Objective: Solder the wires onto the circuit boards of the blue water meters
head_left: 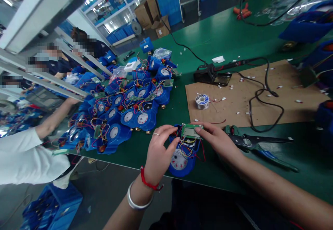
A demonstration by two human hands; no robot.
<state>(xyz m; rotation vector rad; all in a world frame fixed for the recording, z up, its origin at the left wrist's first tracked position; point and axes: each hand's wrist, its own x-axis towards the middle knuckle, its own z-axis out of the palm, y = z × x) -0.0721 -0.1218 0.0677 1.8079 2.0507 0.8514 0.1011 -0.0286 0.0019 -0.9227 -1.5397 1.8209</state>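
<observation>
A blue water meter [180,160] with a round white dial lies on the table edge in front of me. Over its upper end is a green circuit board [192,131] with a grey display, and thin coloured wires run from it into the housing. My right hand [214,136] grips the board's right side, fingers behind and thumb on the front. At the meter's upper left, my left hand [160,150] has its thumb and index finger curled together near some red wires. What sits between those fingertips is hidden.
Many wired blue meters [142,118] crowd the left. A solder spool [202,101] and a soldering iron [229,64] are on brown cardboard [234,108]. Pliers-like cutters [249,141] lie right of my right hand. A co-worker's arm [56,117] reaches in from the left.
</observation>
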